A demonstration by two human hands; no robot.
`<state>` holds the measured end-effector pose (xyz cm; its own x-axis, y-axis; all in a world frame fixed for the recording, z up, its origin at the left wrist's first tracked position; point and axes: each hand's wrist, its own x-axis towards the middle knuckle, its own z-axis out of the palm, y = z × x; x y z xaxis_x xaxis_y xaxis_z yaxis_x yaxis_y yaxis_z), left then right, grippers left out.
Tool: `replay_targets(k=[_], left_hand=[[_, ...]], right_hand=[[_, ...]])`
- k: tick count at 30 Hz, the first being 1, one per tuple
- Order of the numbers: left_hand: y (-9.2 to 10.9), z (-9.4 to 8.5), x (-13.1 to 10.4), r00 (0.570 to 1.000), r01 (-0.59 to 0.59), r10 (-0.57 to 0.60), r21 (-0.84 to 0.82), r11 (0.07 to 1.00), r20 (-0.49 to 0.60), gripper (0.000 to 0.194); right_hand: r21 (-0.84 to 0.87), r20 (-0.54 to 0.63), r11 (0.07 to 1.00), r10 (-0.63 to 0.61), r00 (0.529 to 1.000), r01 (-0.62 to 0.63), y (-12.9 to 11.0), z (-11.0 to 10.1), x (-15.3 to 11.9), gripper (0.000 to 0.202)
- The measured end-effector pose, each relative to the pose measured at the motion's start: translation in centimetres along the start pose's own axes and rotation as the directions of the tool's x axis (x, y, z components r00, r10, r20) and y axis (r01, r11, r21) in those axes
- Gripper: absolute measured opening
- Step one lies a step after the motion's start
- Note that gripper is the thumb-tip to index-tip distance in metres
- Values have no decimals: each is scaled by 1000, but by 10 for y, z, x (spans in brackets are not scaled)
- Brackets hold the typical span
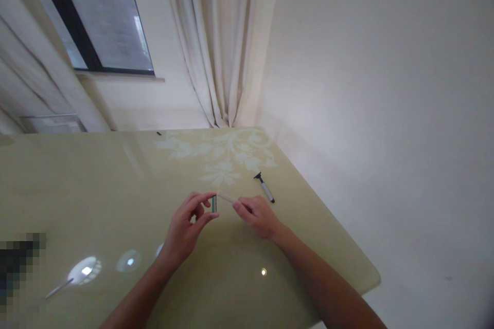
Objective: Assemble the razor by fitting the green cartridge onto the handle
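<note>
1. Green ran down the face of a small block [214, 204], dark along its edge, and there it was, upright in the left hand [186, 227], pinched between thumb below and fingertips above.
2. Across from it, the right hand [261, 216] was closed around a pale stick [226, 197], its free end pointing straight at the block!
3. Close work, this: the stick's tip sat just beside the block's upper end, though whether the two touched could not be told.
4. Both hands were out over the glossy table [116, 200], forearms reaching in from the near side.
5. Just beyond the right hand, a razor [266, 189] lay aslant, black head away, grey handle nearer.
6. Farther out, a white leaf pattern [227, 151] spread across the tabletop, and a little black piece [158, 133] lay near the far edge.
7. And behind it all, a pale curtain [216, 36] hung beside a dark-framed window [104, 20].
</note>
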<state>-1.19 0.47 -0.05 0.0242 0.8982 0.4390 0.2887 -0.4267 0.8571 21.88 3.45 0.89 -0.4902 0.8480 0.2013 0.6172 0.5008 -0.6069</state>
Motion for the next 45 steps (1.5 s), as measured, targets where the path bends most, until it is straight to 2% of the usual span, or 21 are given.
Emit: replay_targets(k=[3, 7, 12, 18, 23, 28, 32, 37, 42, 45], left_hand=[[0, 0, 1, 1000, -3, 3, -1, 1000, -4, 33], [1, 0, 1, 1000, 4, -4, -11, 1000, -10, 31], [0, 0, 0, 1000, -1, 1, -2, 1000, -3, 34], [-3, 0, 0, 1000, 22, -22, -2, 1000, 5, 32], [0, 0, 0, 999, 33, -34, -21, 999, -17, 34], [1, 0, 0, 1000, 27, -27, -28, 999, -10, 32], [0, 0, 0, 1000, 30, -31, -32, 999, -6, 32], [-1, 1, 0, 999, 34, -34, -41, 999, -11, 31], [-1, 1, 0, 999, 34, -34, -37, 999, -7, 33], [-1, 0, -1, 999, 29, -29, -36, 999, -14, 32]], right_hand=[[-7, 25, 1000, -20, 999, 20, 0, 1, 0, 54], [-69, -40, 996, 59, 997, -61, 4, 1, 0, 55], [8, 52, 999, -43, 998, 42, -1, 2, -1, 55], [-2, 14, 999, 36, 999, -36, 1, 2, 0, 60], [79, 80, 997, -21, 997, 15, -1, 3, -1, 59], [89, 0, 995, 37, 999, -36, 3, 1, 0, 61], [128, 47, 992, -29, 998, 22, 3, 2, 0, 58], [98, 9, 995, 7, 1000, -7, 4, 1, 1, 58], [128, 84, 991, -48, 995, 37, 5, 2, -1, 57], [89, 29, 996, 5, 1000, -8, 7, 1, 0, 58]])
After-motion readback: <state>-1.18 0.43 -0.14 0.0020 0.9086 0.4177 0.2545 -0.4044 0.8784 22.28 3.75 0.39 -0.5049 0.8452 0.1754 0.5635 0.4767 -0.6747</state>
